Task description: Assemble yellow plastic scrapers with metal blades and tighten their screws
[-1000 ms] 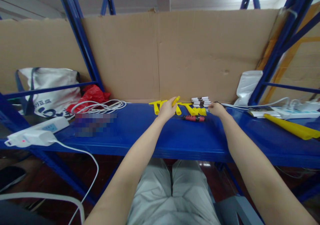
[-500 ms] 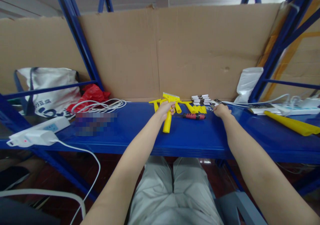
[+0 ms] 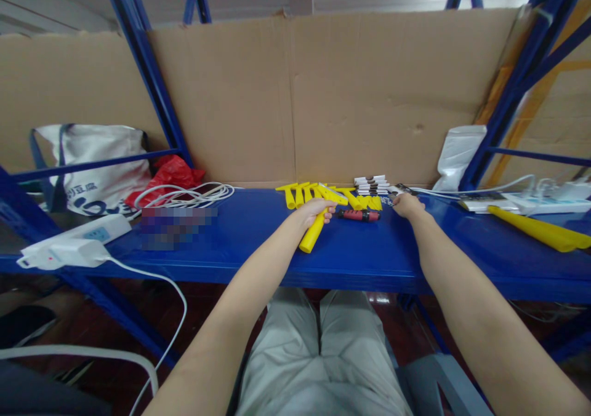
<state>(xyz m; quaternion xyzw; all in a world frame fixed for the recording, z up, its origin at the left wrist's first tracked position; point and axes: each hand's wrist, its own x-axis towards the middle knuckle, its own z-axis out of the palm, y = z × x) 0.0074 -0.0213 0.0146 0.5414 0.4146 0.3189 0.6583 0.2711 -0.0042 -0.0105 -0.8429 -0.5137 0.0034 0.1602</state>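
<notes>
My left hand (image 3: pixel 319 210) is closed around the handle of a yellow scraper (image 3: pixel 313 234), whose wide head points up and to the right. Behind it, several more yellow scrapers (image 3: pixel 290 196) lie in a row on the blue tabletop. Over to the right, my right hand (image 3: pixel 408 204) has its fingers drawn together and lowered to a cluster of small dark pieces (image 3: pixel 386 200); what they pinch, if anything, is too small to make out. Between the hands lie a red and black screwdriver (image 3: pixel 359 215) and small yellow parts (image 3: pixel 369 202).
White packets (image 3: pixel 370 184) are stacked by the cardboard wall (image 3: pixel 360 96). A yellow sheet (image 3: pixel 538 226) and a power strip (image 3: pixel 554 203) lie at right. Coiled white cable (image 3: pixel 203 194), a second power strip (image 3: pixel 76 240) and a cloth bag (image 3: pixel 99 170) are at left.
The scraper in my left hand has tilted, its head swinging right and its handle end left and slightly down. My right hand has stayed almost in place.
</notes>
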